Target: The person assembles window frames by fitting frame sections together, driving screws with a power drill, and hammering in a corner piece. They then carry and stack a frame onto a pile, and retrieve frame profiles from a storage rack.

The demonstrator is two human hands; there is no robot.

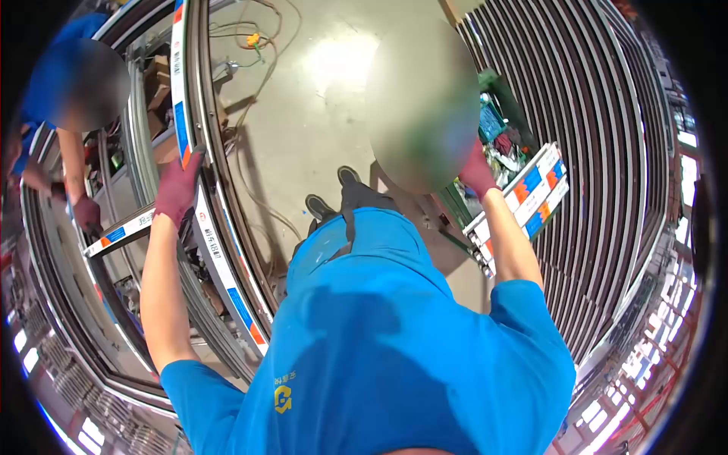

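My left hand (pixel 176 189), in a maroon glove, is closed on the labelled bar of a metal frame (pixel 216 246). White, blue and orange tape runs along this bar, and a shorter crossbar (pixel 129 231) meets the frame near my wrist. On the other side, my right hand (pixel 478 173), also gloved in maroon, reaches over a green bin (pixel 455 205) of small parts. A blurred patch hides its fingers, so its grip cannot be made out. Short taped metal profiles (pixel 527 189) lie across the bin beside my right wrist.
At the left, a co-worker's gloved hand (pixel 87 214) is at the end of the crossbar. Long dark profiles (pixel 565 98) stand in rows at the right. A cable (pixel 262 91) with an orange connector (pixel 252 39) lies on the floor. Cardboard boxes (pixel 158 80) sit beneath the frame.
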